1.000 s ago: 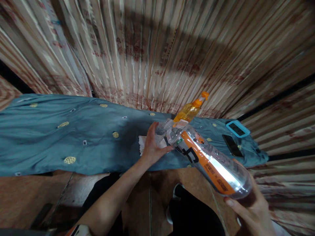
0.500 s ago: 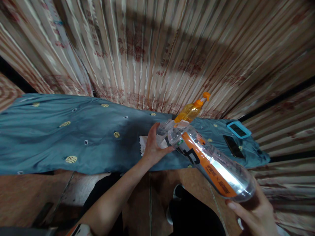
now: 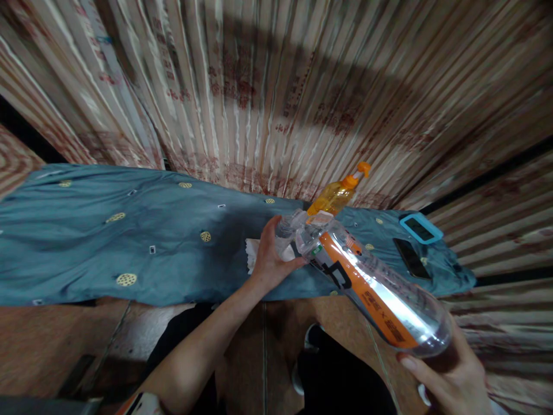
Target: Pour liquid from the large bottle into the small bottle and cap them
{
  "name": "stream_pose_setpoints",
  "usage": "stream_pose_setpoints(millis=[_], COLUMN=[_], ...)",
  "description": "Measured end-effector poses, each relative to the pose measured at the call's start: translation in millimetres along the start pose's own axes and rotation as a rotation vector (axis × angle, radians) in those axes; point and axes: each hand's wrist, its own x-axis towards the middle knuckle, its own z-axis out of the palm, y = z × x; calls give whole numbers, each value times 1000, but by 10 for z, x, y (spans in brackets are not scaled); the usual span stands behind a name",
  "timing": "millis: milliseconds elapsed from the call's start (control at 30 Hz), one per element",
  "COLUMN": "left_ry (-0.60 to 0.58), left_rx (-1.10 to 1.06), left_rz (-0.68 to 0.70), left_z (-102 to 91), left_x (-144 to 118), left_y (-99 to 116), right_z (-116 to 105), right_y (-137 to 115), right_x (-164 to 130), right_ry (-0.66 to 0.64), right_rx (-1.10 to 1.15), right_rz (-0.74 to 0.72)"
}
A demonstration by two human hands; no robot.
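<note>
Nearest to me, my right hand (image 3: pixel 449 374) grips the base of a large clear bottle (image 3: pixel 371 285), tilted so its open neck points away from me and down. Just beyond that neck, my left hand (image 3: pixel 270 259) is closed around a small clear container (image 3: pixel 287 227), steadying it on the desk (image 3: pixel 129 242), which is draped in a blue cloth. The two mouths sit touching or very close; I cannot tell if liquid is passing. To pour well, I judge that I should keep the big bottle's tilt gentle, its lip right over the small opening, and my left hand firm so nothing tips.

A white tissue (image 3: pixel 252 253) lies under my left hand. Behind the big bottle's neck stands an orange spray bottle (image 3: pixel 334 196). To its right lie a dark phone (image 3: pixel 411 257) and a blue-framed device (image 3: pixel 420 228).

The big bottle's label is orange and white with bold black characters; the print is too blurred to read.
</note>
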Motion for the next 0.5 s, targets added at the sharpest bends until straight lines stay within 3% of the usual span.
stream_pose_setpoints(millis=[500], left_ry=[7], left_rx=[-17], left_rz=[1], left_z=[13], left_x=[-1], left_y=[-24], right_z=[19], right_y=[-88], right_x=[-15], right_ry=[-6], right_rx=[14], right_rz=[26])
